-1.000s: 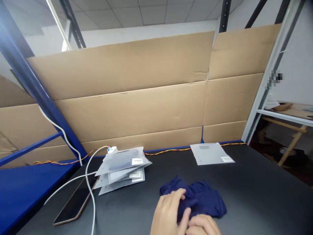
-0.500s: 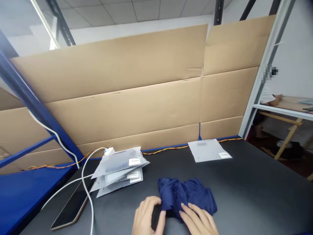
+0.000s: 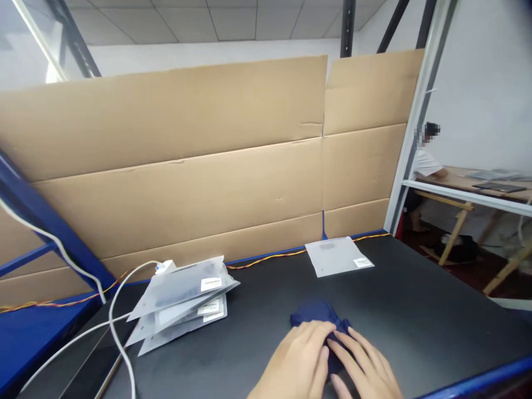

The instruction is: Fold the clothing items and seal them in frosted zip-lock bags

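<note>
A dark navy piece of fabric (image 3: 318,313), bunched and folded small, lies on the black tabletop in front of me. My left hand (image 3: 297,357) covers its near left part, fingers held together and curled over the cloth. From the right, my right hand (image 3: 368,363) has its fingertips on the same fabric, with the thumb lower down near the front. The two hands almost meet, and most of the cloth is hidden beneath them. What kind of garment or cloth it is, I cannot tell.
Left of the hands lies a stack of frosted plastic bags (image 3: 183,305) with white labels. A phone (image 3: 91,360) and white cable (image 3: 120,346) are farther left. One more frosted bag (image 3: 338,257) lies at the back. Cardboard (image 3: 208,166) walls the rear; a person (image 3: 428,163) sits beyond the right post.
Both hands have shifted right and closer together over the fabric, which is now more compact and more covered. The left hand has moved from its left edge onto it. The view has turned right.
</note>
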A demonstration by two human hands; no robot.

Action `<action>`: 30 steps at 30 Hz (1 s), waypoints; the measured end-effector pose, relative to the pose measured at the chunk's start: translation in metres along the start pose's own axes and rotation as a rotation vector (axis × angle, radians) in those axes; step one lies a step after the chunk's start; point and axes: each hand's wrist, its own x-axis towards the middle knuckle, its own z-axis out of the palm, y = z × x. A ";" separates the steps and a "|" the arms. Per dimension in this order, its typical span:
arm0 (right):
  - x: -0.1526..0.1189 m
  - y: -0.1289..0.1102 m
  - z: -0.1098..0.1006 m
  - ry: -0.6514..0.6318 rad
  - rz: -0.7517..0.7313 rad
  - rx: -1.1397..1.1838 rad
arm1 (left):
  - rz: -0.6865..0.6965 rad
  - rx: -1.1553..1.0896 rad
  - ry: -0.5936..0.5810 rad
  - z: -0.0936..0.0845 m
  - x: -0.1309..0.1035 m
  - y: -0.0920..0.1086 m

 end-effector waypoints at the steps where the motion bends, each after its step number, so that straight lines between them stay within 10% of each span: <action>1: 0.002 0.002 0.000 -0.013 0.004 -0.008 | 0.021 0.001 -0.014 -0.008 0.010 -0.002; 4: -0.001 0.011 -0.006 -0.075 0.089 0.019 | 0.095 0.046 -0.025 -0.016 0.056 -0.020; 10: -0.022 0.078 -0.027 -0.223 0.451 0.036 | 0.096 0.170 -0.084 0.025 0.126 -0.070; 14: -0.041 0.174 -0.027 -0.188 0.626 0.019 | 0.133 0.165 -0.088 0.014 0.091 -0.076; 20: -0.004 0.275 -0.021 -0.435 0.844 0.190 | 0.055 0.096 -0.138 -0.055 -0.011 -0.074; 24: 0.071 0.261 -0.003 -0.584 0.829 0.415 | -0.052 0.146 -0.081 -0.070 -0.021 -0.086; 30: 0.151 0.176 0.057 -0.712 0.789 0.654 | 0.017 0.211 -0.033 -0.047 0.016 -0.105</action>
